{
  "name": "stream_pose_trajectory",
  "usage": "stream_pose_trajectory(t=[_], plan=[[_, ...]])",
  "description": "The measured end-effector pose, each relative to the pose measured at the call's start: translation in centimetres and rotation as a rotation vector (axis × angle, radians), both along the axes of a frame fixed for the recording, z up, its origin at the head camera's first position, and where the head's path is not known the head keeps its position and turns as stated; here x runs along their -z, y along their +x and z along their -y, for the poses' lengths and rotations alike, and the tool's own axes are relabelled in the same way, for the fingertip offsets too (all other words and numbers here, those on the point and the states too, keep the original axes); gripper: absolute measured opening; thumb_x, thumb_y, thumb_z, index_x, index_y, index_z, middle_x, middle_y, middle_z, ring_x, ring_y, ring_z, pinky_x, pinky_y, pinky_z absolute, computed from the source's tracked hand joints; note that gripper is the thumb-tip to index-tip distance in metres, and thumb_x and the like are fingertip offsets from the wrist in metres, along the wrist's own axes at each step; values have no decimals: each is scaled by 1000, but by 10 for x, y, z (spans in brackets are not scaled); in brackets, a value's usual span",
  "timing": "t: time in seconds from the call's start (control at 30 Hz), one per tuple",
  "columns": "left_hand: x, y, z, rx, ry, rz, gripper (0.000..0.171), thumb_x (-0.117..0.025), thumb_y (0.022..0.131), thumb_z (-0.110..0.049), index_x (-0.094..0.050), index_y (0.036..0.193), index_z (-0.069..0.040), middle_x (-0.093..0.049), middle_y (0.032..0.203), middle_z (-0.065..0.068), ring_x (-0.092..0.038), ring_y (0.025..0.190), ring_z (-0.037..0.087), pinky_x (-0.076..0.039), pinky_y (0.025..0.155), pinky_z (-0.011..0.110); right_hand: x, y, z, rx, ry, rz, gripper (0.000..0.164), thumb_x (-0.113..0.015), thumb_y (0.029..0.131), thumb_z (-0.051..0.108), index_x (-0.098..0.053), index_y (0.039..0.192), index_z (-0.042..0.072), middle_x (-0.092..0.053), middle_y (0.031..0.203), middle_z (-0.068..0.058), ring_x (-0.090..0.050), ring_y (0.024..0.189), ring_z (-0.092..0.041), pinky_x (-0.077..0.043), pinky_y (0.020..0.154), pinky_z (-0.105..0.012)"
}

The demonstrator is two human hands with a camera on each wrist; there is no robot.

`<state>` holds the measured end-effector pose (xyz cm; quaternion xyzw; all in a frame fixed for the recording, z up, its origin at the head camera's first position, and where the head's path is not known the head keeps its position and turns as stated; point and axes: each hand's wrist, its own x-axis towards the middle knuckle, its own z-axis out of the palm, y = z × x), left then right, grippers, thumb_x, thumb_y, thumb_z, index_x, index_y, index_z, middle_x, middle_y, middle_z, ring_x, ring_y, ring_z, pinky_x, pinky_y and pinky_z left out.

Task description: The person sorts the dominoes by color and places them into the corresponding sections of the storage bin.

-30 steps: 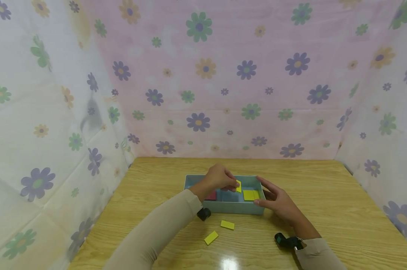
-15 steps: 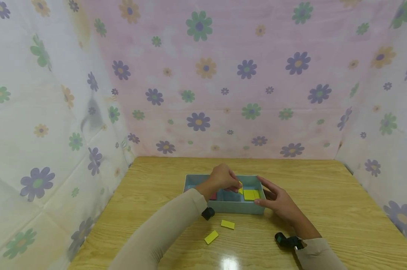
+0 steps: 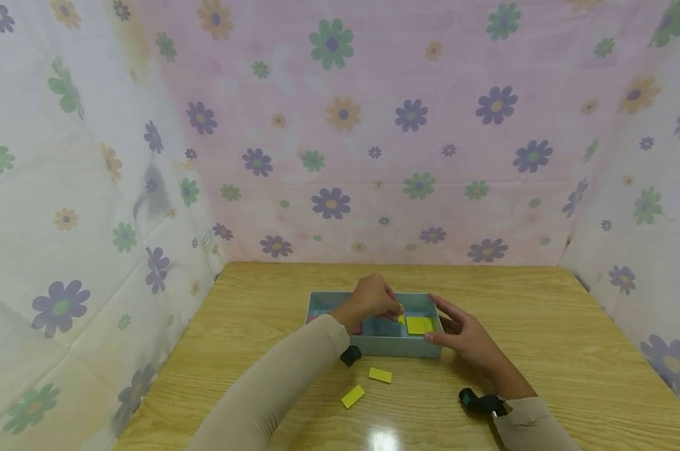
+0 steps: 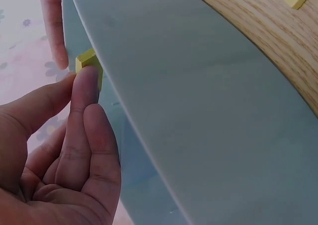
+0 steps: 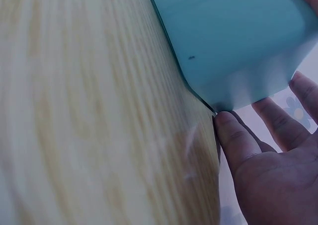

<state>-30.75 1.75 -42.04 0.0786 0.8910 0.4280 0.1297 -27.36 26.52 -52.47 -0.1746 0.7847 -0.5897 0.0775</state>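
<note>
My left hand (image 3: 373, 297) reaches into the light blue box (image 3: 396, 346) and pinches a yellow rectangular tile (image 4: 88, 57) between thumb and fingertips. In the left wrist view the tile stands tilted just behind the box's long near wall. To the right of that hand, yellow tiles (image 3: 415, 326) lie side by side in the box's right end. Red tiles (image 3: 357, 328) show in part on the left, mostly behind my left wrist. My right hand (image 3: 467, 338) holds the box's right end, thumb at the near corner and fingers against the outer wall (image 5: 238, 81).
Two loose yellow tiles, a nearer one (image 3: 353, 397) and a farther one (image 3: 380, 376), lie on the wooden table (image 3: 261, 282) before the box. Black wrist cameras (image 3: 477, 401) sit at both sleeves. Flower-printed cloth (image 3: 373, 219) encloses the table's back and sides.
My left hand has moved slightly right and lowered the pinched tile toward the box floor beside the lying yellow tiles. The right hand and the loose tiles have stayed in place.
</note>
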Motion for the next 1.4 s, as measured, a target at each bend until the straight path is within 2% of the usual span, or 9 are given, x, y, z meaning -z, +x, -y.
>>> stream_pose_trajectory(t=[0.2,0.67,0.77,0.9,1.03,1.1,1.23,1.3,1.4], plan=[[-2,1,-4,-2,-12,12,9,-85,86,-7,-82,79,-2,-77,70,8,-79,79,28,-64,75,42,0,1,0,-5,-8,1,86,-77,96,25,-26,166,31,-15,174,-5,-28,152,-48,-46,111,-59],[-1,3,-5,-17,0,-12,5,-83,86,-4,-82,82,-2,-77,71,10,-78,74,26,-65,73,43,-4,3,2,-4,-8,-1,84,-76,97,25,-27,165,33,-16,173,-5,-28,152,-48,-43,112,-61],[-2,2,-5,-16,-36,-6,7,-81,89,-7,-82,84,-1,-78,74,11,-78,76,26,-65,72,41,-3,3,2,-1,-6,0,84,-76,97,25,-27,165,33,-16,173,-5,-29,152,-47,-42,113,-62],[-1,0,-7,0,-119,43,22,-74,95,-19,-79,102,1,-77,81,8,-76,73,24,-62,69,37,-2,2,1,-4,-2,0,85,-76,96,25,-27,165,34,-16,173,-4,-29,152,-47,-41,113,-63],[2,1,-13,41,-152,145,47,-66,101,-35,-65,131,0,-71,97,11,-63,65,21,-54,70,38,-2,2,0,-10,-5,-8,85,-76,97,24,-26,165,33,-16,173,-4,-30,152,-46,-42,113,-62],[4,2,-15,59,-133,198,53,-61,103,-41,-60,138,0,-68,106,16,-52,61,21,-51,72,44,-2,1,0,-17,-10,-14,85,-75,97,23,-26,166,31,-16,174,-4,-30,152,-47,-43,112,-60],[6,4,-16,71,-107,246,61,-55,105,-48,-53,149,-6,-62,134,13,-60,78,25,-56,82,48,-2,1,0,-30,-18,-21,85,-75,97,22,-25,166,29,-15,174,-4,-29,152,-48,-46,111,-57],[6,6,-15,75,-85,266,64,-53,105,-51,-51,152,-8,-58,144,12,-66,98,29,-58,87,49,-2,1,0,-31,-17,-22,86,-75,98,23,-24,166,28,-15,174,-4,-29,152,-48,-47,111,-57],[6,6,-14,77,-60,285,66,-52,105,-53,-47,156,-11,-50,155,10,-62,124,34,-58,91,49,-1,1,-1,-28,-16,-21,86,-75,98,23,-24,167,28,-15,174,-4,-28,152,-48,-45,111,-60]])
